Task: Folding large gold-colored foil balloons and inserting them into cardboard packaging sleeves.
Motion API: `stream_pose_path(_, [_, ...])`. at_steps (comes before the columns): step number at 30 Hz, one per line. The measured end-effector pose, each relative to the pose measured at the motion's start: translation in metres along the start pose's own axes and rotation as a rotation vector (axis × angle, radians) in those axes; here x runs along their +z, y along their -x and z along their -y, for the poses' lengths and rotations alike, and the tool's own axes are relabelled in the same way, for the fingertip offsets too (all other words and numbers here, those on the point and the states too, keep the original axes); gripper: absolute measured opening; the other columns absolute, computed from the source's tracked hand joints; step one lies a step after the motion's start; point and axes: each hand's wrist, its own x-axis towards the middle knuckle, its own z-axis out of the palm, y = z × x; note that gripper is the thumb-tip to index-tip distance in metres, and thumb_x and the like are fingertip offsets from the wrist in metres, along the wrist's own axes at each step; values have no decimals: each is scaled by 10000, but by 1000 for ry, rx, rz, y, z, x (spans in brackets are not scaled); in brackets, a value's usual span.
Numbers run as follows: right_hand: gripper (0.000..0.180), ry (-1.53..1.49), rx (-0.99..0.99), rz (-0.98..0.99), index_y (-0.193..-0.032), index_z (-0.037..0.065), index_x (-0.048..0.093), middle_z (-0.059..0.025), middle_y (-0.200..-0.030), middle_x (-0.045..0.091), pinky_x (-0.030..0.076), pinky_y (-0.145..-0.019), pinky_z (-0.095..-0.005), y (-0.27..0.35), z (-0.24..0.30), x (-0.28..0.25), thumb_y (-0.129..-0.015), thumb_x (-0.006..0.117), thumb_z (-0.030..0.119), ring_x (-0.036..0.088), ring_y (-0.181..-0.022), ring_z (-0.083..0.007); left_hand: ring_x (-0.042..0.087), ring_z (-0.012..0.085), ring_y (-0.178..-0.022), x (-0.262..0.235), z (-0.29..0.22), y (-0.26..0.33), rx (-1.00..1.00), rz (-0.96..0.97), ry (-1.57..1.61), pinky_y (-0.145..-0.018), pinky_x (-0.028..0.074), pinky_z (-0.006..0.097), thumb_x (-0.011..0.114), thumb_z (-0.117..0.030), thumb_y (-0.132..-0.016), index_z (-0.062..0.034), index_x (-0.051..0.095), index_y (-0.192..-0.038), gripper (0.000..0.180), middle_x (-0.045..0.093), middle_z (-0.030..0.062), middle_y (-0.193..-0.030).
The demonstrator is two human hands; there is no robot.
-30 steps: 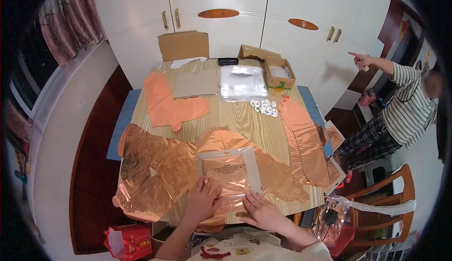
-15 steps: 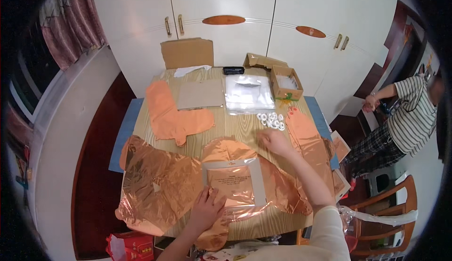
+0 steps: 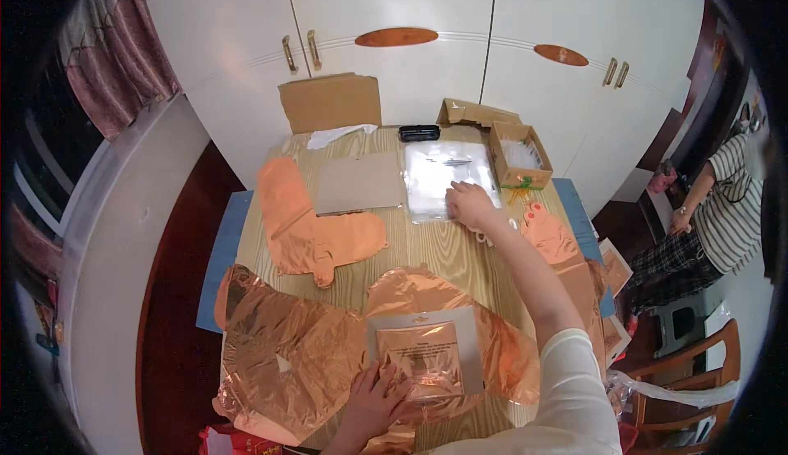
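Observation:
A flat clear bag point(image 3: 471, 355) with a pale border and small print lies near the table's front edge. Shiny copper-coloured foil shows through it. My left hand point(image 3: 377, 397) rests on its lower left corner, fingers spread and flat. Farther back, my right hand point(image 3: 469, 204) reaches onto the lower right of a stack of clear plastic bags point(image 3: 431, 167). Its fingers are bent down and slightly apart at the top bag; the fingertips are partly hidden. White rings point(image 3: 484, 238) peek out beside my right wrist, mostly covered. Rose-gold foil balloons point(image 3: 291, 348) lie flat around the bag.
Behind are a grey board point(image 3: 359, 184), a black object point(image 3: 419, 133), upright cardboard point(image 3: 330, 103) and an open carton point(image 3: 525, 177). Another foil balloon point(image 3: 305, 233) lies left, one point(image 3: 552, 237) right. A person point(image 3: 714, 209) stands right, near a wooden chair point(image 3: 730, 348).
My right hand has moved from beside the white rings up onto the clear bags. My left hand stays on the bordered bag. The view has shifted, and the person's arm has lowered.

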Motion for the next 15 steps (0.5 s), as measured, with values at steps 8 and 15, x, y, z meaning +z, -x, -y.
stream_pose_path(8, [108, 40, -152, -72, -768, 94, 678, -75, -865, 650, 476, -772, -412, -16, 68, -7, -751, 637, 193, 626, -889, -255, 456, 409, -1237, 3, 3, 1, -24, -6, 31, -970, 409, 545, 692, -382, -824, -227, 619, -1220, 431, 513, 122, -1336])
stream_pose_path(15, [112, 192, 46, 9, -809, 87, 698, -89, -883, 682, 529, -701, -372, -3, 77, -5, -767, 616, 151, 669, -853, -236, 457, 418, -1232, -2, 1, -3, -27, -19, 36, -960, 426, 550, 710, -324, -806, -200, 622, -1194, 416, 512, 140, -1331])
